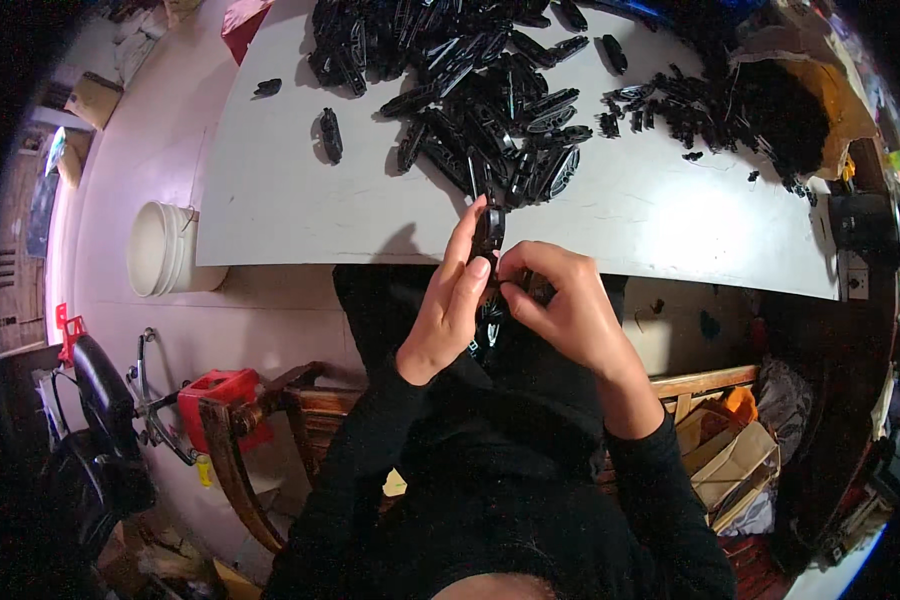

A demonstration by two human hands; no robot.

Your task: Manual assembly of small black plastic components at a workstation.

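Observation:
Both hands meet at the table's near edge around one long black plastic part (490,230). My left hand (450,310) grips it from the left, fingers extended along its side and the thumb against it. From the right, my right hand (562,300) has bent fingers and thumb pinched at the part's lower end; what exactly they pinch is hidden. Just beyond the hands spreads a heap of similar long black plastic parts (470,110). One such part (331,136) lies apart to the left, and a smaller black piece (268,88) farther off. More black pieces (491,330) show below, over my lap.
A white table (300,220) spans the front. Small black pieces (660,100) spill at right from an open bag (840,100). A white bucket (160,250) stands left of the table. Lower down are a wooden chair (235,460), a red crate (215,400) and a cardboard box (735,465).

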